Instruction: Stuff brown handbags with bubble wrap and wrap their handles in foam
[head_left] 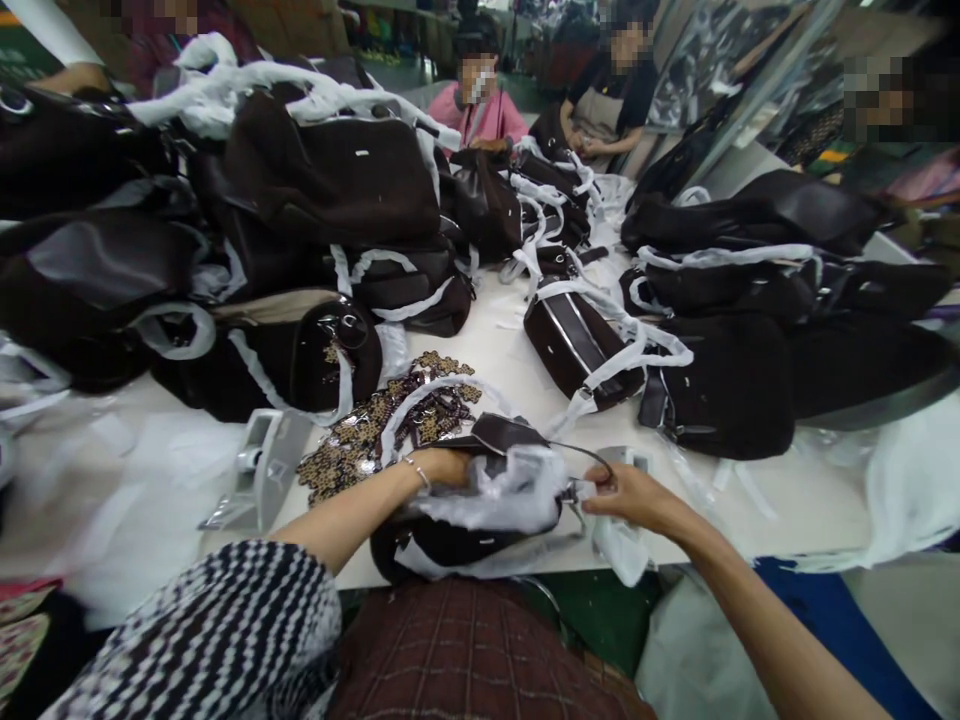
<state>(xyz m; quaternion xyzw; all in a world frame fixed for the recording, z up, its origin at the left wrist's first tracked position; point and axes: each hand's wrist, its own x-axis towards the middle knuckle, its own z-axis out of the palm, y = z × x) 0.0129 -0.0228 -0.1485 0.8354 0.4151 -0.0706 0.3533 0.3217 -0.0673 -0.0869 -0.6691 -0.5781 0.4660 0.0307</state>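
Dark-brown bag with a soft body and pale wrapped handle (465, 545), at the near edge of the white table (495, 315), directly in front of me. My left hand (450, 467) reached into its upper opening, probably to steady the body from within, beside the crumpled translucent white wrapping (517, 490). My right hand (634, 495) was at the bag's right end, thumb and fingertips pressed together on a thin, dark, curved strap (592, 457), close to a small metal fitting (574, 490); the two holds, set at opposite sides, seemed to keep the strap drawn clear of the wrapping. The heap of gold and dark flower-shaped ornaments (330, 465) lay just beyond my left forearm, and the grey tape-dispenser-like block (266, 465) stood left of it, both apparently placed for easy reach. Farther off, to the right, lay a dark bag with white-wrapped handles (577, 340). The fingers of my left hand were hidden by bag and wrapping, so I cannot tell whether they were spread or closed. The strap's end was covered by my right fingers, the fitting was blurred, and the left-hand stack of dark bags (337, 180) was cut off by the view's edge.
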